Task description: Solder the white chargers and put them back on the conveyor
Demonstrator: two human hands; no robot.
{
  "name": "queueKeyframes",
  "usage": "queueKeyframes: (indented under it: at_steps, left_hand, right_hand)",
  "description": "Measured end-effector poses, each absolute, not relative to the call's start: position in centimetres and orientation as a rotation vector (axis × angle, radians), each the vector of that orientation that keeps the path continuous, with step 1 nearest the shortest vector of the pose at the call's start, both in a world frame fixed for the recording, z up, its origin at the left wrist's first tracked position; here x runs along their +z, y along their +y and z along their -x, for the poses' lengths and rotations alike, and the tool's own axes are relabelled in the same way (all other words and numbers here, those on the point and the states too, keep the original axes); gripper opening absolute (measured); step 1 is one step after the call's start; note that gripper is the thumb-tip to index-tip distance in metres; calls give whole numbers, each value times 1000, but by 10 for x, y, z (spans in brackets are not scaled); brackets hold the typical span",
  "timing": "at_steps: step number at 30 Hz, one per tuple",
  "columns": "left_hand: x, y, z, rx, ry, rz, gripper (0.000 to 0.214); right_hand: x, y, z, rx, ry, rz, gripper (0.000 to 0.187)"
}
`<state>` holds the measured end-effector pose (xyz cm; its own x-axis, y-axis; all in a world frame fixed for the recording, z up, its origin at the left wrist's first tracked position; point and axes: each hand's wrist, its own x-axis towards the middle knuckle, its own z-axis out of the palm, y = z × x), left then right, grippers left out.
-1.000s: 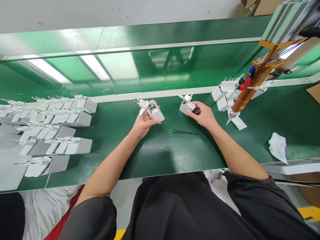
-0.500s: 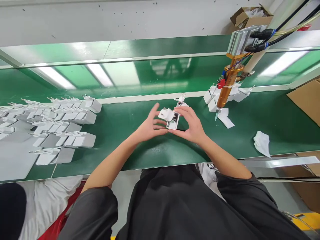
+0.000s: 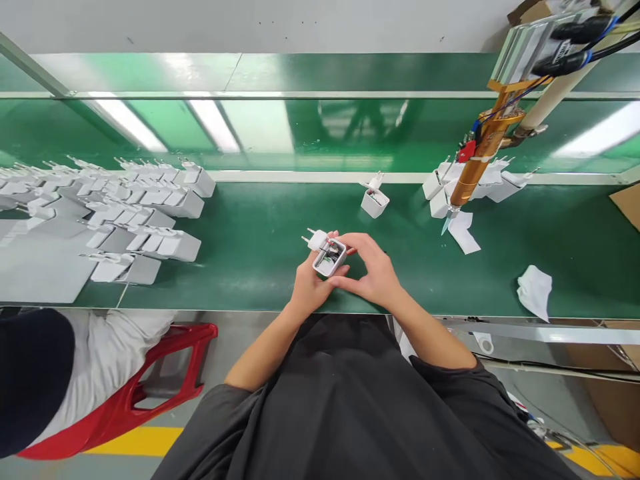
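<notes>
Between my two hands is a white power adapter, its housing open at the top so that wires and parts show inside. Its plug cap with two pins tilts off to the left side. My left hand is wrapped round the adapter from the left and below. From the right, my right hand grips it with thumb and fingers. A second open adapter stands on the green bench behind my hands, its plug cap leaning back. An orange dispenser with a thin tip hangs to the right of my hands.
Rows of white adapters fill the left of the bench. More adapters stand behind the dispenser. Crumpled white tissue lies near the right front edge. A person in white sits on a red stool at the left.
My hands have drawn the adapter nearer to me, and my left hand has closed round it. The adapter has turned, with its pins now pointing left. The camera view has tipped downward.
</notes>
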<state>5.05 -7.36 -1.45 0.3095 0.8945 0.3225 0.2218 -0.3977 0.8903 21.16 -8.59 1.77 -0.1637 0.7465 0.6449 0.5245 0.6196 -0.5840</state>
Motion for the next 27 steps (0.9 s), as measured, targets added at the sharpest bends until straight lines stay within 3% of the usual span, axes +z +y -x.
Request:
queueKeyframes:
  at_steps: [5,7,9,11,16,22,27]
  left_hand:
    - [-13,-82,-32,1096,1191,-1795,57]
    - [-12,-83,-25,1091,1172,-1854,57]
    - [-12,-86,-19,1088,1154,-1892,56]
    - [-13,-90,-14,1059,1175,-1882,55]
    - [-21,-105,-4,962,1251,-1815,52]
    - [-37,-111,6,933,1305,-1947,37]
    - [-29,-110,4,948,1322,-1912,39]
  right_hand:
    - [37,-69,-304,-328,-1088,1165,47]
    - [40,-49,-349,-153,-985,1212,55]
    - [40,-27,-379,291,-1018,1237,33]
    - [38,-11,-389,591,-1001,1277,26]
    - [41,-1,-336,585,-1030,1159,23]
    - [58,-29,-219,545,-1137,905,28]
    - [87,-63,-146,570,-1277,884,38]
